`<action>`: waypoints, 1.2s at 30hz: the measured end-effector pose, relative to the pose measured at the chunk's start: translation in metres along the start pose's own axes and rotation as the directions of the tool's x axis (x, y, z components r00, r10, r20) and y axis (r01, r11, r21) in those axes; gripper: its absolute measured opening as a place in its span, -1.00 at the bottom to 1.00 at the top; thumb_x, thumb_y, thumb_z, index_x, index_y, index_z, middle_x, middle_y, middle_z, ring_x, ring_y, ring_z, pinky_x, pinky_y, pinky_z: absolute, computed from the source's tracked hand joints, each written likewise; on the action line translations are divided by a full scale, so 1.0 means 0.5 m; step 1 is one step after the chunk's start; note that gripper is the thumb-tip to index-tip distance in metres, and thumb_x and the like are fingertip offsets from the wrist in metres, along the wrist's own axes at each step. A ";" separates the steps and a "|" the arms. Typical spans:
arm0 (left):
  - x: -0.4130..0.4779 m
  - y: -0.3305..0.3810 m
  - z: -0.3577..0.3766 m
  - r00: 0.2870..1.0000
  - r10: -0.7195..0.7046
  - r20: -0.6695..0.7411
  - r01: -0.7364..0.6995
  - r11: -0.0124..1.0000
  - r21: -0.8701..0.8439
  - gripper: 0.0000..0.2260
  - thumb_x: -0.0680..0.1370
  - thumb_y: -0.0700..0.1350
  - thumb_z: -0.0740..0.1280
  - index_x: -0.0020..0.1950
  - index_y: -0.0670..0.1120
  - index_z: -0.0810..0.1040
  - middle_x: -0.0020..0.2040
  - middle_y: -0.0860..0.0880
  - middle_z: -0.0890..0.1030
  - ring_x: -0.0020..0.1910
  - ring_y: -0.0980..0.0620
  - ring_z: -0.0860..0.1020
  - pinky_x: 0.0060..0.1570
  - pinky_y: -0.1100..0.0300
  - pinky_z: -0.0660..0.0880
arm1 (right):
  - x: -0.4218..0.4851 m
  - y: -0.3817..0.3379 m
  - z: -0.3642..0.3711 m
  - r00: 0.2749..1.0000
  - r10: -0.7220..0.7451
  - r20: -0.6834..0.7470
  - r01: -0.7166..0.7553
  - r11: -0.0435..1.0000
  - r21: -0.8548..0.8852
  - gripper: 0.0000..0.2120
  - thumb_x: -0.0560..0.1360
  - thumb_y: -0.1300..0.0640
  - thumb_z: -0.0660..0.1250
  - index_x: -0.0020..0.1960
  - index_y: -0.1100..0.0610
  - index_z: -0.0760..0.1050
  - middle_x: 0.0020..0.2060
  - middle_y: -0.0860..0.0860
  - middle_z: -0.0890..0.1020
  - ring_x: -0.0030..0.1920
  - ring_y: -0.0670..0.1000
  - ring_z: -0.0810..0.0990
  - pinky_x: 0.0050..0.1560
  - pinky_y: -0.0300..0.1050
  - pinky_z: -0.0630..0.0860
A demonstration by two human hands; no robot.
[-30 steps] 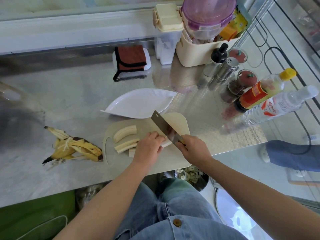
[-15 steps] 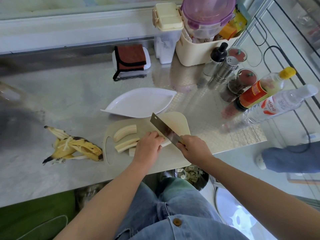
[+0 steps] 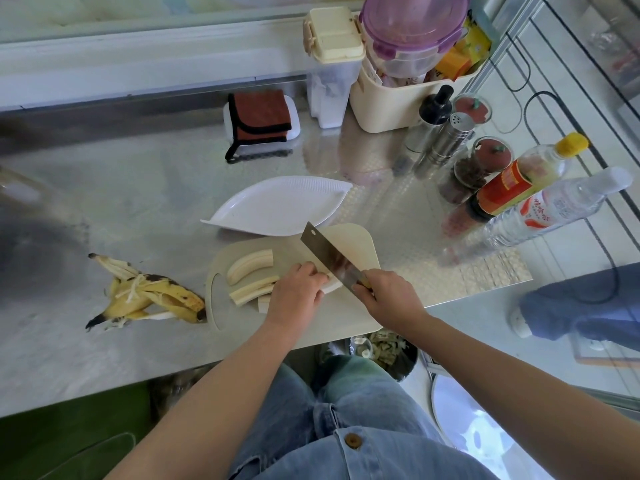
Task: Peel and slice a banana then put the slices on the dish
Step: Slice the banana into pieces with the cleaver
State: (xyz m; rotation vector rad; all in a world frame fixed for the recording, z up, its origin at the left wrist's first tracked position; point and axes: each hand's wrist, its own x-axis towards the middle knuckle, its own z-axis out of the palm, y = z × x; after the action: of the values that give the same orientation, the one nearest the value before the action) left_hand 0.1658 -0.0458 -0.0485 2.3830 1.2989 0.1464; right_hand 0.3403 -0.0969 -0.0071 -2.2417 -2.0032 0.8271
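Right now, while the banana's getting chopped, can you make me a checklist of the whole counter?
Surface: metal counter, cutting board at its near edge.
Job's things: peeled banana pieces on the board; cleaver cutting one; white dish empty behind it.
Clutter: banana peel left; bottles, shakers right; cream bin, cloth at back.
Hands: left hand holds a piece down; right hand grips the cleaver.
Cables: black cable on the floor, right.
Surroundings: another person's leg right; scrap bin under the counter.

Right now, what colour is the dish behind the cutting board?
The dish is white and leaf-shaped; it shows clearest in the head view.
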 end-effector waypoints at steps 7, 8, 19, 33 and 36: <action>-0.001 -0.001 0.000 1.000 0.001 0.004 -0.001 1.000 -0.001 -0.75 0.45 -0.19 0.43 0.13 -0.06 0.62 -0.01 -0.02 0.56 -0.02 -0.02 0.49 -0.19 0.13 0.51 | 0.006 0.004 0.002 1.000 0.008 0.020 -0.008 1.000 -0.002 -0.70 0.61 0.05 0.16 -0.28 0.05 0.23 -0.38 -0.07 0.32 -0.31 0.04 0.37 -0.45 -0.24 0.13; 0.000 -0.001 0.000 1.000 -0.001 0.004 0.001 1.000 -0.004 -0.75 0.45 -0.19 0.43 0.13 -0.06 0.62 -0.01 -0.02 0.56 -0.03 -0.02 0.49 -0.19 0.12 0.51 | 0.007 0.004 0.003 1.000 0.004 0.021 -0.004 1.000 -0.003 -0.73 0.61 0.05 0.16 -0.25 0.08 0.26 -0.36 -0.05 0.35 -0.31 0.05 0.37 -0.44 -0.23 0.14; 0.003 -0.002 0.002 1.000 0.002 0.009 -0.002 1.000 -0.001 -0.77 0.46 -0.19 0.43 0.11 -0.06 0.63 -0.03 -0.02 0.55 -0.04 -0.03 0.48 -0.22 0.14 0.45 | 0.003 0.004 0.012 1.000 0.012 -0.016 -0.011 0.999 0.043 -0.76 0.61 0.05 0.16 -0.20 0.10 0.28 -0.33 -0.03 0.37 -0.30 0.05 0.36 -0.34 -0.12 0.22; 0.004 -0.001 0.002 1.000 0.000 0.011 0.000 1.000 -0.020 -0.76 0.46 -0.21 0.42 0.12 -0.06 0.63 -0.01 -0.01 0.55 -0.02 -0.03 0.47 -0.18 0.13 0.46 | 0.015 0.006 0.016 0.999 0.002 0.040 -0.002 1.000 -0.020 -0.79 0.61 0.04 0.16 -0.16 0.11 0.31 -0.26 0.00 0.43 -0.22 0.10 0.46 -0.26 -0.10 0.36; 0.004 -0.001 0.003 1.000 0.004 0.009 -0.004 1.000 -0.024 -0.76 0.46 -0.21 0.42 0.12 -0.07 0.63 0.00 -0.02 0.55 -0.02 -0.03 0.47 -0.19 0.15 0.43 | 0.016 0.005 0.028 0.998 0.021 0.058 -0.019 1.000 -0.025 -0.80 0.61 0.03 0.14 -0.08 0.14 0.38 -0.20 0.03 0.47 -0.15 0.13 0.51 -0.23 -0.07 0.41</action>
State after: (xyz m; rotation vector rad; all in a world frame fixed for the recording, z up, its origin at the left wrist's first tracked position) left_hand 0.1668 -0.0445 -0.0500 2.3636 1.2817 0.1515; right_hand 0.3374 -0.0946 -0.0228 -2.2802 -2.0292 0.8848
